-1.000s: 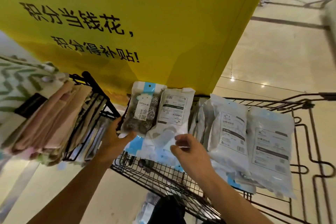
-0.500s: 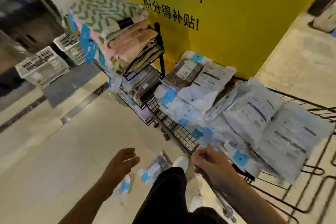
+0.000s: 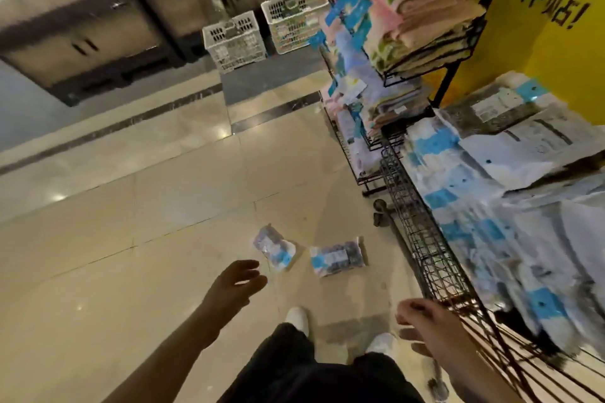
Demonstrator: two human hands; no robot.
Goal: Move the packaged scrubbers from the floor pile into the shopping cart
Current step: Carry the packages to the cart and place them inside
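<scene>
While the view is being swung further away from the yellow sign point(image 3: 563, 52) than half a second ago, two packaged scrubbers point(image 3: 274, 251) point(image 3: 337, 257) are being shown lying flat on the glossy beige tiled floor point(image 3: 137, 239), just beside the black wire shopping cart point(image 3: 425, 239), where only one was being seen clearly before. The left hand point(image 3: 234, 285) is being held above the floor near the left packet, fingers loosely spread and nothing gripped. The right hand point(image 3: 425, 321) is being held against the cart's near rim, fingers curled; whether the wire is being gripped cannot be told through the blur. Soft plastic packets with blue labels are being carried in a heap inside the cart. Beyond the cart, folded towels point(image 3: 435, 10) are being stacked on a wire rack, and two white lattice baskets point(image 3: 234, 41) are being kept by dark cabinets.
</scene>
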